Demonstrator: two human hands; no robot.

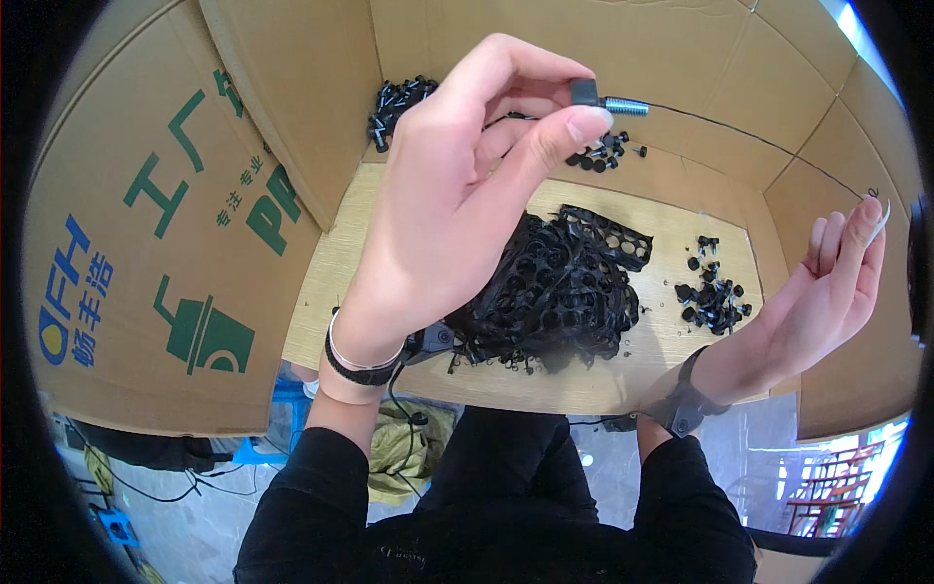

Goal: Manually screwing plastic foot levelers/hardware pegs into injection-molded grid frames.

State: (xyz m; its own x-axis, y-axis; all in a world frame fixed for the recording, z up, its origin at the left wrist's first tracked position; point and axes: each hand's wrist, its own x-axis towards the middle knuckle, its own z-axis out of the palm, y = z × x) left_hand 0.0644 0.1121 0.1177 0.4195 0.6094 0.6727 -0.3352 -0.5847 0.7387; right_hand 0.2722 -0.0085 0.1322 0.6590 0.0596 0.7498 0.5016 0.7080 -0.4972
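Raised over the table, my left hand (452,190) pinches the black head of a screw (623,106) between thumb and index finger, its silver threaded shaft pointing right. A thin black strand (749,130) runs from the screw's end across to my right hand (827,268). There, thumb and fingertips are closed on the strand's far end, near a small curl. Below my left hand lies a heap of black perforated rubber sheets (545,292), partly covered by the hand and wrist.
Black-headed screws lie in a back-left pile (399,105), a back-middle group (605,153) and a right group (715,300). Small rings dot the wooden tabletop (671,229). Cardboard walls (642,44) stand behind and at both sides. A cable (401,389) hangs by my left wrist.
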